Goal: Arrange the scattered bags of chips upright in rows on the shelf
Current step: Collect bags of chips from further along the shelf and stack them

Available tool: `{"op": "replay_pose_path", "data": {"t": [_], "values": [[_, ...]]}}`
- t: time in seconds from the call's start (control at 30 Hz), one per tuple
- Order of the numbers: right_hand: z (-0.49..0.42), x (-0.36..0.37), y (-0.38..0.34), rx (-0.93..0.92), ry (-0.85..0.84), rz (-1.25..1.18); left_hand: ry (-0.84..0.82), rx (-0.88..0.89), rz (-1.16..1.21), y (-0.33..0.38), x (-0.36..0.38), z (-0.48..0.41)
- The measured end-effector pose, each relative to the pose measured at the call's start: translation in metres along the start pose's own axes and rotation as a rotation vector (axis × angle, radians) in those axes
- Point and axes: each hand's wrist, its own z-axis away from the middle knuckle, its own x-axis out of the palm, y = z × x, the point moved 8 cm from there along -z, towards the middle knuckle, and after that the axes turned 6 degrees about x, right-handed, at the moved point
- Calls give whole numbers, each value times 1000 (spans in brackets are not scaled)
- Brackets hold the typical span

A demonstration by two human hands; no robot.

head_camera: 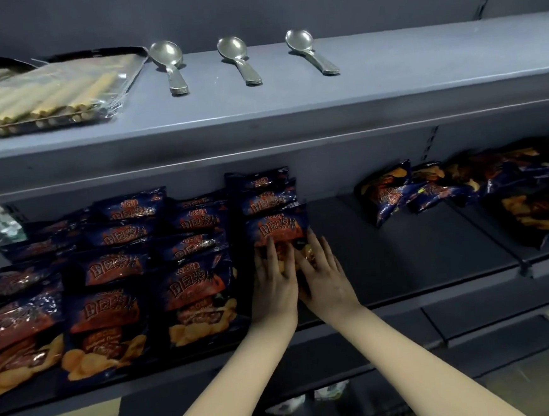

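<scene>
Dark blue chip bags with red and orange print stand in rows [114,273] on the left of the lower shelf [411,256]. A shorter row has its front bag [276,229] upright near the middle. My left hand [274,283] and my right hand [324,279] lie side by side with straight fingers pressed flat against the lower face of that front bag. Two more bags stand behind it. A loose heap of scattered bags [462,189] lies at the right end of the same shelf.
The upper shelf [291,108] carries three metal spoons [238,59] and a clear pack of wooden sticks [44,94] at the left. Bare dark shelf surface lies between the rows and the heap. A lower shelf edge runs below my forearms.
</scene>
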Motion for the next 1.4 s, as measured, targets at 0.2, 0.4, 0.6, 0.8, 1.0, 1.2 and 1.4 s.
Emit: {"op": "replay_pose_path", "data": {"t": [0.2, 0.4, 0.6, 0.8, 1.0, 1.2, 1.4], "values": [[37, -18, 37, 132, 76, -15, 23, 201, 22, 43, -3, 8], [51, -44, 98, 194, 78, 10, 71, 302, 37, 111, 5, -3], [40, -90, 174, 218, 128, 18, 64, 272, 95, 172, 12, -36], [22, -114, 234, 202, 116, 24, 100, 222, 77, 220, 11, -70], [18, -132, 279, 204, 140, 63, 83, 268, 89, 274, 26, -92], [37, -179, 349, 362, 269, 89, 42, 371, 142, 343, 44, -112], [61, -202, 408, 479, 333, 157, -47, 540, 198, 418, 62, -119]]}}
